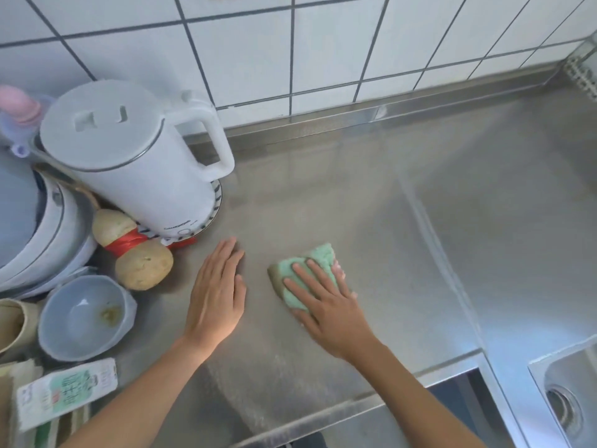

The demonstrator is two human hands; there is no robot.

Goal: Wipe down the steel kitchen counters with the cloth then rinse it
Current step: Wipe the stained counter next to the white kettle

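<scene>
A folded green cloth [318, 257] lies flat on the steel counter [387, 195] near the middle of the view. My right hand [326, 299] presses down on it with fingers straight and spread, covering its near half. My left hand [216, 292] rests flat on the bare steel just left of the cloth, fingers straight and together, holding nothing. A damp, streaked patch shows on the counter between my forearms and the front edge. The sink [568, 399] with its drain sits at the lower right.
A white electric kettle [139, 156] stands on a striped plate at the left. Beside it are a gourd tied with red ribbon [135, 250], a used pale blue bowl [85, 315], stacked dishes [35, 227] and a carton [64, 391]. White tiled wall [323, 43] runs behind.
</scene>
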